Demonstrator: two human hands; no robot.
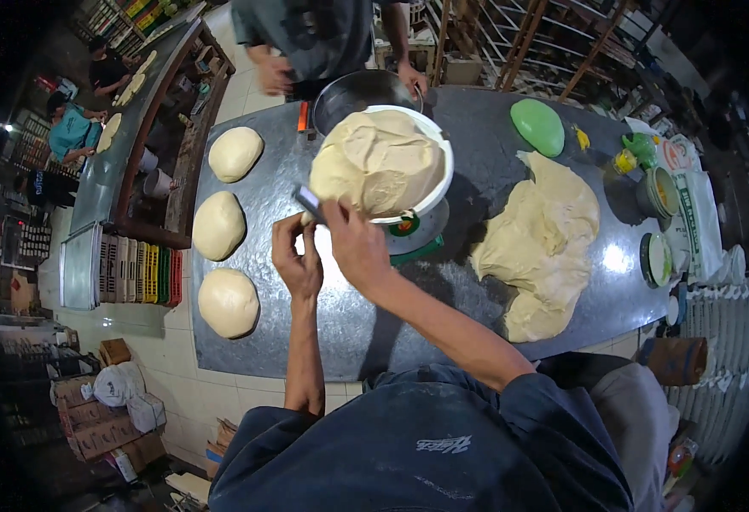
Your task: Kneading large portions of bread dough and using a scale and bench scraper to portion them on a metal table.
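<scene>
Pale dough point(383, 162) overfills the white bowl point(447, 171) near the far edge of the table point(430, 307) — I find fingers point(341, 213) clamped, right hand point(357, 243) on scraper point(309, 205), left hand point(296, 263) on dough scrap point(308, 219).

Dark blue shirt point(349, 461), short sleeves point(549, 418), pale lettering point(444, 445)

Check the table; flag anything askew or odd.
The heaped dough bulges past the left side of the white bowl, covering its rim there, so it looks overfull. The big dough slab on the right sprawls raggedly, unlike the smooth dough balls on the left.
</scene>
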